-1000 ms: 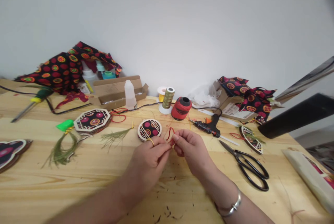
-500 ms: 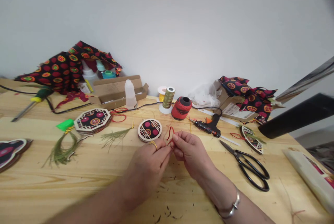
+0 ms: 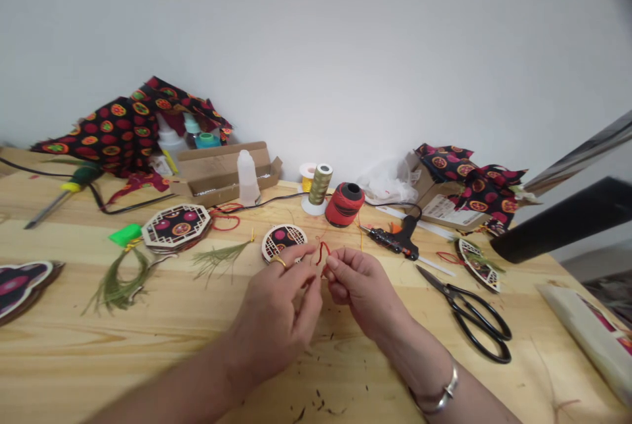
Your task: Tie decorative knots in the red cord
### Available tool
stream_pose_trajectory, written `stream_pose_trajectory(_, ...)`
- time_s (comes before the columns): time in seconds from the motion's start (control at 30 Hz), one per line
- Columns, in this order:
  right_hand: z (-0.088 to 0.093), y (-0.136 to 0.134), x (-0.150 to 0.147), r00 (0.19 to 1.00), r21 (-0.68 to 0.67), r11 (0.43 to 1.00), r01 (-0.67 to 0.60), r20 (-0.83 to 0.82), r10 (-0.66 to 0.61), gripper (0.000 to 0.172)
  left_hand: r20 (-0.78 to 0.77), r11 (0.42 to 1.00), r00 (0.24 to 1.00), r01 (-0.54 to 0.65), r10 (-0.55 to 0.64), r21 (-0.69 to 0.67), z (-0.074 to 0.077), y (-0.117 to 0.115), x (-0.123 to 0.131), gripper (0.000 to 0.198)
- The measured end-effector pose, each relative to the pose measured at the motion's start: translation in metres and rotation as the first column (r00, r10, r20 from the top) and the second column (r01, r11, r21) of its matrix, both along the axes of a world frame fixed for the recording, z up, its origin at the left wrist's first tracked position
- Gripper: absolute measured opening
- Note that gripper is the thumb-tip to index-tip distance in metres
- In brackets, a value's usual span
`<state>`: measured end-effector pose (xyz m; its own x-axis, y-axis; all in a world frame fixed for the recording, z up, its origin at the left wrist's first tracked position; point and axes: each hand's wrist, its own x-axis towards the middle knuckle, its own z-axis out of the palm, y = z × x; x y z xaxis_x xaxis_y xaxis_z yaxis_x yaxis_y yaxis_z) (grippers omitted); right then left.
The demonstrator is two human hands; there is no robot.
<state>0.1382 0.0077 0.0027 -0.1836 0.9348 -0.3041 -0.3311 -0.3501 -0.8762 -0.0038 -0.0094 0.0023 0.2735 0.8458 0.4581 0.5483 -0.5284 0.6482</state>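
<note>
A short loop of red cord rises from the fingers of my right hand, which pinches it between thumb and forefinger. Just left of it, my left hand has its thumb and fingers parted beside the cord; whether a thin strand lies between them is too small to tell. Partly behind my left fingers lies a round wooden lattice piece with patterned fabric. A green tassel rests to its left. The red thread spool stands beyond my hands.
Black scissors and a glue gun lie on the right. An octagonal piece and a screwdriver lie left. Behind are an opened cardboard box, a plastic bottle and patterned cloth.
The fingers of my left hand have spread and lifted away from the red cord, covering more of the round piece. My right hand stays in place, pinching the cord.
</note>
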Motion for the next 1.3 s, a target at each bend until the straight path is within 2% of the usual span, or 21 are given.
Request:
stream_pose_trajectory(0.07,-0.001,0.001,0.000,1.000,0.018,1.000,0.007,0.028,-0.008,0.029,0.114,0.982,0.988,-0.081,0.101,-0.172,0.004,0.002,0.000,0.009)
stream_pose_trajectory(0.1,-0.001,0.001,0.000,0.998,0.026,1.000,0.016,0.052,-0.017,0.028,0.171,0.948,0.974,-0.090,0.148,-0.304,0.005,0.003,0.000,0.010)
stream_pose_trajectory(0.17,-0.001,0.002,-0.001,0.993,0.045,0.998,0.036,0.109,-0.040,0.027,0.262,0.822,0.941,-0.031,0.216,-0.568,0.007,0.006,0.000,0.022)
stream_pose_trajectory(0.23,-0.001,0.002,-0.002,0.985,0.070,0.996,0.049,0.163,-0.060,0.024,0.335,0.680,0.913,0.092,0.235,-0.727,0.007,0.009,0.000,0.034)
stream_pose_trajectory(0.27,-0.002,0.002,-0.003,0.980,0.086,0.995,0.047,0.188,-0.063,0.022,0.371,0.625,0.899,0.154,0.232,-0.765,0.007,0.010,0.001,0.038)
stream_pose_trajectory(0.33,-0.003,0.001,-0.003,0.969,0.116,0.993,0.034,0.238,-0.060,0.019,0.418,0.555,0.880,0.237,0.225,-0.798,0.007,0.011,0.001,0.042)
stream_pose_trajectory(0.43,-0.006,0.000,-0.003,0.943,0.167,0.986,0.005,0.327,-0.060,0.015,0.402,0.508,0.889,0.248,0.219,-0.825,0.008,0.011,0.003,0.040)
stream_pose_trajectory(0.57,-0.010,0.001,-0.001,0.905,0.213,0.977,-0.025,0.420,-0.069,0.013,0.429,0.570,0.882,0.255,0.193,-0.781,0.010,0.011,0.005,0.030)
stream_pose_trajectory(0.77,-0.012,0.002,-0.001,0.891,0.245,0.968,-0.053,0.450,-0.065,0.015,0.408,0.644,0.893,0.201,0.188,-0.738,0.008,0.010,0.003,0.022)
stream_pose_trajectory(1.07,-0.015,0.002,0.002,0.861,0.288,0.954,-0.081,0.503,-0.079,0.014,0.399,0.646,0.898,0.193,0.188,-0.739,0.004,0.014,-0.001,0.017)
stream_pose_trajectory(1.3,-0.011,0.002,0.001,0.870,0.299,0.951,-0.077,0.487,-0.082,0.014,0.416,0.625,0.878,0.191,0.235,-0.756,0.007,0.014,0.001,0.016)
